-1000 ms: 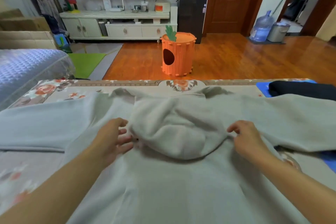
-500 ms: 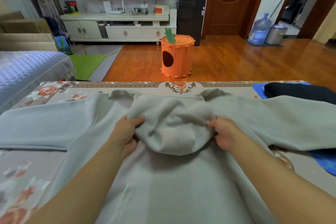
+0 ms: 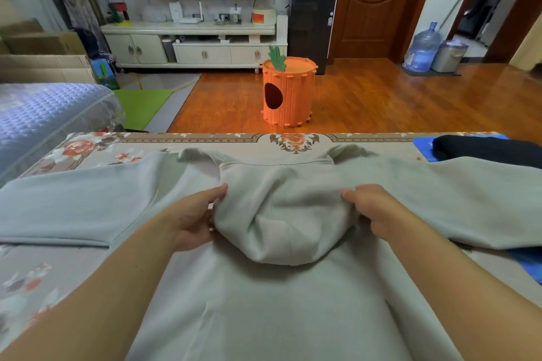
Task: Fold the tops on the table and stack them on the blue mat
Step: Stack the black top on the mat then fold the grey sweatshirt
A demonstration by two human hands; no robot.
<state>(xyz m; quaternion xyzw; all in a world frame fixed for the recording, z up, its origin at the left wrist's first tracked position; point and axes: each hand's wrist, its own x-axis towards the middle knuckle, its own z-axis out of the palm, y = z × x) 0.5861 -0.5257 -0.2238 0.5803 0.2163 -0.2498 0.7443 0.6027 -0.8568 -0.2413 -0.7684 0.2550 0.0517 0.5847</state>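
A pale grey hooded top (image 3: 272,308) lies spread on the floral table (image 3: 88,149), sleeves stretched out to both sides. Its hood (image 3: 281,214) is bunched up over the upper back. My left hand (image 3: 195,217) grips the hood's left edge, thumb on top. My right hand (image 3: 374,212) grips the hood's right edge. At the far right a blue mat (image 3: 422,145) carries a folded black top (image 3: 487,148); the grey right sleeve covers part of the mat.
Beyond the table's far edge stands an orange carrot-shaped bin (image 3: 287,91) on the wooden floor. A blue quilted bed (image 3: 44,117) lies at the left. A water bottle (image 3: 422,48) and a white cabinet (image 3: 190,44) stand further back.
Both hands moved inward from the shoulders and took hold of the hood's two sides. The hood is now bunched narrower and pushed slightly toward the far edge.
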